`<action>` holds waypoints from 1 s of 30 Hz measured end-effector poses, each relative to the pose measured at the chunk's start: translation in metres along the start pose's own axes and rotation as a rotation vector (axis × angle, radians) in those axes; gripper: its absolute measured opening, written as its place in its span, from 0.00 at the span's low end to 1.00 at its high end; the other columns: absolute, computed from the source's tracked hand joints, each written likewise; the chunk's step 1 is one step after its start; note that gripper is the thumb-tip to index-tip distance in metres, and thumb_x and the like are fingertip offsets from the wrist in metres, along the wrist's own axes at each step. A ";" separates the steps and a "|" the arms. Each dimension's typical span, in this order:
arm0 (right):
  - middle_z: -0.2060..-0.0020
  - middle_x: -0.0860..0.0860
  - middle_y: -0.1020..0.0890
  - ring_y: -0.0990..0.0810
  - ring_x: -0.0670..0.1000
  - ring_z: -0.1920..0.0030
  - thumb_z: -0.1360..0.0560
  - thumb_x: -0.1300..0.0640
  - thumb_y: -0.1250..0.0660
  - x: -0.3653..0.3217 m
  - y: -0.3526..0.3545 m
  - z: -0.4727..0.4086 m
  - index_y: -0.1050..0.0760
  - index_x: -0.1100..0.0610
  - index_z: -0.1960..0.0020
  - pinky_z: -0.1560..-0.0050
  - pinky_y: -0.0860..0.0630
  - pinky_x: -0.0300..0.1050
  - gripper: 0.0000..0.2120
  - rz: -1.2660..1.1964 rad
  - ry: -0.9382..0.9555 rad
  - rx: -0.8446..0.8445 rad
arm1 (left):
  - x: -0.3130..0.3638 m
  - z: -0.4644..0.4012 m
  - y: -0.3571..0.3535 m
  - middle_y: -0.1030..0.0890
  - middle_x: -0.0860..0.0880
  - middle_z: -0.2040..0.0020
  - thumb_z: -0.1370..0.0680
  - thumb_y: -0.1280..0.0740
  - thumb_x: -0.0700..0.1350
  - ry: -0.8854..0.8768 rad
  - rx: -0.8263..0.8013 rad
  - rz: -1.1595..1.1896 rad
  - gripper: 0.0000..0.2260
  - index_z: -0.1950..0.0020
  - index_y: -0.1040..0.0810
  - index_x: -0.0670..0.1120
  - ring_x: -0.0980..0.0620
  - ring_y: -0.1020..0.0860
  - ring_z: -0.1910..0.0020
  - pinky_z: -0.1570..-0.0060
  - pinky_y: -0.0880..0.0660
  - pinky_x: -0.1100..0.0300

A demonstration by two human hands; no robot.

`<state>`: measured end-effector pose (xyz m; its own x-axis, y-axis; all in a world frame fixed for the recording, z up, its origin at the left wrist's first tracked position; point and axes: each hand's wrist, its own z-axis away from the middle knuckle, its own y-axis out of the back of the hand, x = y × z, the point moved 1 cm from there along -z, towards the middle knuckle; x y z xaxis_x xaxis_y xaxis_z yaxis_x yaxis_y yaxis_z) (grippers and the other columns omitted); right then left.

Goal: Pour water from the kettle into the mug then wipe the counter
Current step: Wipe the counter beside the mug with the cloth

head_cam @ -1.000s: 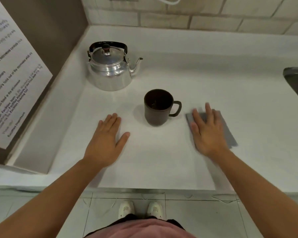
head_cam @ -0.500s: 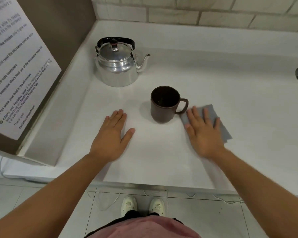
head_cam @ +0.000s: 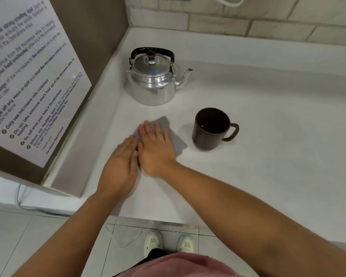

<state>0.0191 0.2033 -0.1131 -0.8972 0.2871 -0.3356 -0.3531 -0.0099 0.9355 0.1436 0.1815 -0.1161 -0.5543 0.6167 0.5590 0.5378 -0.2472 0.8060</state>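
Observation:
A shiny metal kettle (head_cam: pixel 153 84) with a black handle stands upright at the back left of the white counter (head_cam: pixel 268 116), spout pointing right. A dark brown mug (head_cam: pixel 210 129) stands in front of it, handle to the right. A grey cloth (head_cam: pixel 175 140) lies flat left of the mug. My right hand (head_cam: pixel 156 148) presses flat on the cloth, fingers spread, forearm crossing in front of the mug. Beside it, my left hand (head_cam: pixel 121 166) rests flat on the counter, its fingers touching the right hand.
A brown panel with a white printed notice (head_cam: pixel 26 76) walls the counter on the left. A tiled wall (head_cam: pixel 248 19) runs along the back. The counter's front edge (head_cam: pixel 158 218) is near my body, with floor tiles and my shoes (head_cam: pixel 168 244) below.
My right hand has slid the cloth leftward from the mug's right side, past its front, to its left. It now meets my left hand, which stayed flat on the counter.

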 end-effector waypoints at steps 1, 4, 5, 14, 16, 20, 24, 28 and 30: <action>0.21 0.53 0.57 0.62 0.56 0.23 0.18 0.49 0.54 0.001 0.003 -0.018 0.59 0.57 0.22 0.25 0.65 0.55 0.29 0.012 -0.053 -0.003 | 0.000 0.000 -0.001 0.33 0.45 0.26 0.19 0.49 0.46 -0.009 -0.019 -0.024 0.22 0.26 0.36 0.42 0.52 0.37 0.27 0.28 0.49 0.63; 0.21 0.53 0.59 0.64 0.57 0.23 0.18 0.49 0.57 0.008 0.010 -0.046 0.62 0.57 0.22 0.25 0.66 0.57 0.28 0.030 -0.170 -0.019 | 0.000 0.001 -0.005 0.35 0.42 0.26 0.19 0.50 0.47 -0.022 -0.056 -0.110 0.23 0.26 0.36 0.40 0.47 0.39 0.25 0.26 0.50 0.59; 0.21 0.53 0.59 0.64 0.57 0.23 0.18 0.49 0.58 0.008 0.010 -0.045 0.62 0.57 0.22 0.25 0.66 0.57 0.28 0.030 -0.169 -0.019 | 0.000 0.000 -0.005 0.35 0.43 0.25 0.19 0.50 0.47 -0.020 -0.062 -0.119 0.23 0.26 0.37 0.40 0.47 0.40 0.25 0.26 0.51 0.58; 0.22 0.45 0.58 0.65 0.51 0.23 0.19 0.43 0.60 0.053 0.003 0.129 0.60 0.49 0.22 0.25 0.67 0.54 0.28 0.046 0.000 0.015 | 0.000 -0.003 -0.010 0.50 0.46 0.21 0.20 0.58 0.54 -0.044 -0.208 -0.266 0.28 0.23 0.50 0.41 0.49 0.54 0.22 0.25 0.58 0.53; 0.24 0.42 0.64 0.68 0.49 0.24 0.20 0.42 0.62 0.075 0.006 0.156 0.65 0.47 0.23 0.26 0.69 0.52 0.27 0.078 -0.076 0.028 | 0.003 -0.006 -0.011 0.54 0.47 0.21 0.20 0.59 0.55 -0.066 -0.249 -0.281 0.28 0.23 0.52 0.42 0.50 0.58 0.23 0.25 0.61 0.53; 0.25 0.41 0.65 0.70 0.48 0.25 0.19 0.43 0.60 0.113 0.019 0.180 0.67 0.46 0.25 0.27 0.71 0.50 0.27 0.062 -0.290 0.099 | 0.010 -0.012 -0.017 0.54 0.47 0.21 0.18 0.57 0.52 -0.112 -0.269 -0.271 0.25 0.23 0.53 0.42 0.52 0.59 0.23 0.26 0.62 0.55; 0.22 0.46 0.59 0.66 0.51 0.24 0.18 0.44 0.57 0.140 0.032 0.180 0.63 0.50 0.23 0.25 0.66 0.54 0.28 0.027 -0.478 0.160 | 0.010 -0.013 -0.019 0.54 0.47 0.21 0.17 0.55 0.50 -0.104 -0.267 -0.295 0.25 0.23 0.53 0.42 0.52 0.57 0.23 0.26 0.61 0.55; 0.22 0.47 0.59 0.65 0.53 0.23 0.19 0.44 0.58 0.142 0.033 0.180 0.62 0.51 0.22 0.25 0.65 0.55 0.28 0.029 -0.508 0.160 | 0.011 -0.013 -0.019 0.54 0.47 0.21 0.17 0.55 0.51 -0.105 -0.269 -0.292 0.25 0.23 0.53 0.43 0.53 0.58 0.23 0.26 0.62 0.56; 0.22 0.48 0.59 0.64 0.53 0.23 0.19 0.44 0.58 0.140 0.036 0.179 0.62 0.51 0.22 0.25 0.65 0.56 0.28 0.018 -0.508 0.147 | 0.011 -0.013 -0.017 0.54 0.48 0.21 0.17 0.56 0.51 -0.095 -0.283 -0.295 0.25 0.23 0.54 0.43 0.53 0.58 0.23 0.26 0.62 0.56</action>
<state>-0.0722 0.4147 -0.1065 -0.6485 0.7163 -0.2577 -0.2649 0.1051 0.9585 0.1196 0.1826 -0.1212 -0.5904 0.7546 0.2864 0.1613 -0.2374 0.9579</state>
